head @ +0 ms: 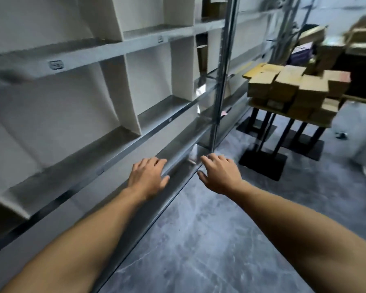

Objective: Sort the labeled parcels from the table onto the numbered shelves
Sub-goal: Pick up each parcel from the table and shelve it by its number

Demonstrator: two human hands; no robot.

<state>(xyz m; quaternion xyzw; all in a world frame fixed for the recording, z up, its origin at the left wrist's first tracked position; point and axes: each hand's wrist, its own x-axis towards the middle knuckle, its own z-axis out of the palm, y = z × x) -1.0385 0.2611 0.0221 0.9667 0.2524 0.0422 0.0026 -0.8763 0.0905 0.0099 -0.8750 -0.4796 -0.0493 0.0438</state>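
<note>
Both hands are empty, so the step in hand looks like the trip to fetch a parcel, not the placing of one. The left hand (pixel 149 176) reaches forward low in front of the grey metal shelving unit with white dividers (pixel 114 46). Its fingers (pixel 156 162) are loosely spread and slightly bent, and they hold nothing. The right hand (pixel 220 174) is beside it, a little apart, near the foot of the shiny metal upright post (pixel 224 81). Its fingers (pixel 212 160) are likewise relaxed and unclosed, with nothing between them. Neither hand clearly touches the shelving; the blur makes contact hard to rule out.

The stack of brown cardboard parcels (pixel 294 87) sits on the wooden-topped bench with black legs (pixel 256 105), well apart from the hands, ahead and to the right across the grey marbled floor (pixel 199 229). Many parcels remain piled there, several layers deep. The nearest shelf compartments show no parcels, though a brown box (pixel 215 7) stands in a compartment higher up. By that evidence the sorting is far from finished.

The next move calls for walking to the bench, taking one parcel off the top of the pile so the rest stay put, and reading its label. That label then has to be matched against the small number tags (pixel 56 64) on the shelf edges, which are too blurred to read here.
</note>
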